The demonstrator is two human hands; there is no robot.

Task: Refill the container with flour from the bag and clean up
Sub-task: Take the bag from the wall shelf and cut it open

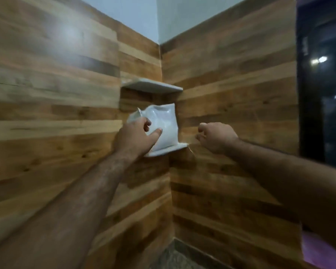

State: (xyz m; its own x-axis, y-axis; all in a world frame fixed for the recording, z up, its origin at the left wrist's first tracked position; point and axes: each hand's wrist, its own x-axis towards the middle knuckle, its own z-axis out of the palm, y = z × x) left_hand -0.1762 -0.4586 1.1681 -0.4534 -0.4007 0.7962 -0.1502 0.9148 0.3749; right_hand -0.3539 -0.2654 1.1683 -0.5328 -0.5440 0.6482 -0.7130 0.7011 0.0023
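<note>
A clear plastic bag of white flour [164, 127] stands upright on the lower white corner shelf [175, 148], where two wood-panelled walls meet. My left hand [135, 135] is on the bag's left side, fingers curled around its crumpled top corner and the thumb pressed against its front. To the right of the bag, my right hand [215, 137] hovers with loosely curled fingers, holding nothing and apart from the bag. No container is in view.
A second white corner shelf [153, 86] sits above the bag. A dark window [322, 84] fills the right edge. A speckled stone surface [175, 257] shows at the bottom of the corner, and something purple [318, 249] lies at the lower right.
</note>
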